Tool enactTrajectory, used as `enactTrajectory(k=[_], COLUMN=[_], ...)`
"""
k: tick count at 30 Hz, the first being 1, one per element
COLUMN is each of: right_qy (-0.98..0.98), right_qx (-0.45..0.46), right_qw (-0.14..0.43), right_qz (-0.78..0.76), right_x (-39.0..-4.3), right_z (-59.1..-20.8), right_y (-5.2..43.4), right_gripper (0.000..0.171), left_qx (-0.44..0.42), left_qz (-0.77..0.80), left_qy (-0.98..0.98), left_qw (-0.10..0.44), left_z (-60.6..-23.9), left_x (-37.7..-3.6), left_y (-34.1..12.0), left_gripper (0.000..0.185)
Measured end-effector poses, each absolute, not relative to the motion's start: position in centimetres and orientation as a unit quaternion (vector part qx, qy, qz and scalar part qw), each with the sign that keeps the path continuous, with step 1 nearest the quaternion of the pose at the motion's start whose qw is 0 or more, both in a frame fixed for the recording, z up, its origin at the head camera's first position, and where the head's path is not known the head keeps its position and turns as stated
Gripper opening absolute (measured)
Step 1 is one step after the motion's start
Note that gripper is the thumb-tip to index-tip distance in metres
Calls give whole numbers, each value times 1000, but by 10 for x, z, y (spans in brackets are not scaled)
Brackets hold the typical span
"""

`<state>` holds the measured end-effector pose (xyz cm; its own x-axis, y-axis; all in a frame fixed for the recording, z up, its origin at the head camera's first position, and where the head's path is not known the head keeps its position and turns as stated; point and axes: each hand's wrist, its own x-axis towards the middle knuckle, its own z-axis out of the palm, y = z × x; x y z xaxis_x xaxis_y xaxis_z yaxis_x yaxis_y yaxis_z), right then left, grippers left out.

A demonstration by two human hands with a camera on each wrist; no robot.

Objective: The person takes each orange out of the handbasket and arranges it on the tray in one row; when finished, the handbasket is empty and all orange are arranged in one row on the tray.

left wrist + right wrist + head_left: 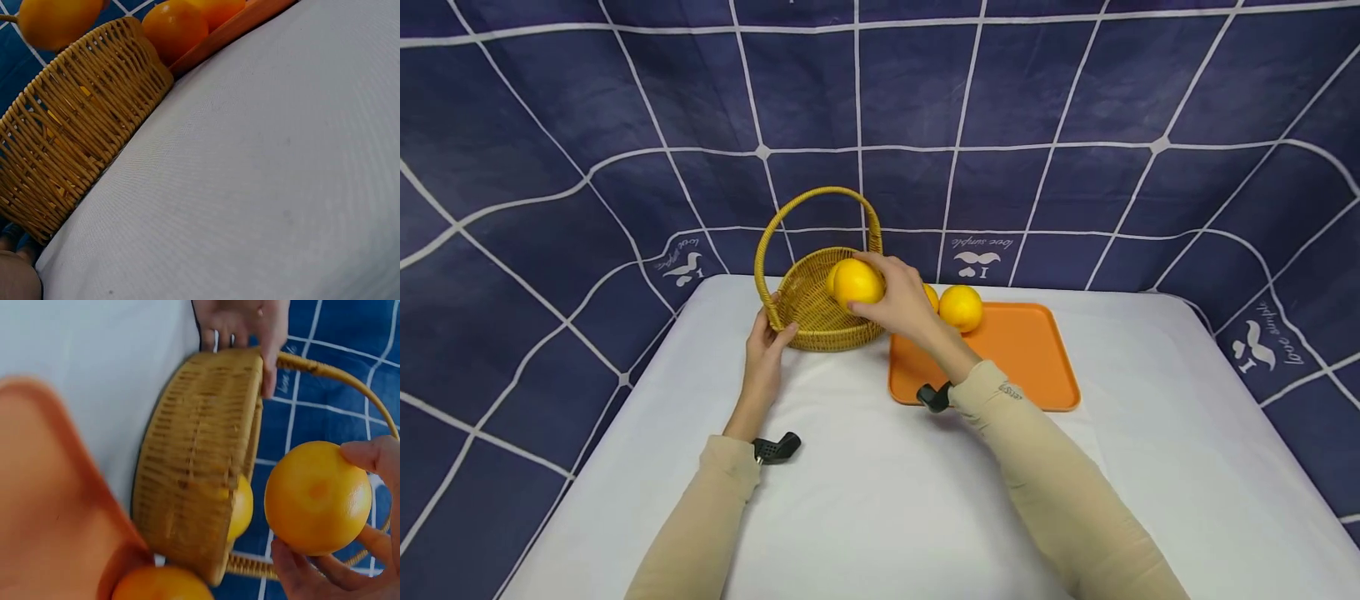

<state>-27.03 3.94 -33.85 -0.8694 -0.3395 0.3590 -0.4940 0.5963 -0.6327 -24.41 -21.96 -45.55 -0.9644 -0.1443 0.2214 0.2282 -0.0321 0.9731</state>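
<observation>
Right hand (901, 302) fingers curled round an orange (857, 282), held just above the basket (817, 317) rim. Left hand (765, 350) grips the basket's near-left rim, thumb inside. Another orange (240, 507) lies in the basket. Tray (1022, 358) right of basket carries an orange (960, 307).

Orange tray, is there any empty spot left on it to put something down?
Yes. The orange tray is bare across its near half and right side. Its far left corner is crowded: two oranges sit there, next to the right hand holding another orange over the basket. The white table is bare in front between the sleeves.
</observation>
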Motion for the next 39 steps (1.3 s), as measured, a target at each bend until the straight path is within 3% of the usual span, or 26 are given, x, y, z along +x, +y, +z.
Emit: enactTrajectory(k=[11, 24, 33, 39], right_qy=[-888, -900, -921, -936], right_qx=[150, 66, 35, 29], right_qw=[165, 176, 157, 93], right_qz=[402, 393, 356, 338], right_x=[-265, -257, -254, -259], right_z=[-337, -342, -358, -389], right_y=[109, 187, 222, 228], right_gripper=[70, 68, 68, 72], left_qx=[-43, -39, -38, -37], left_qz=[-717, -727, -720, -725], left_qy=[-685, -674, -681, -677], left_qw=[126, 127, 128, 123], left_z=[-452, -455, -455, -457], left_x=[-252, -247, -245, -244], left_y=[-220, -226, -225, -221], left_gripper=[65, 68, 65, 65])
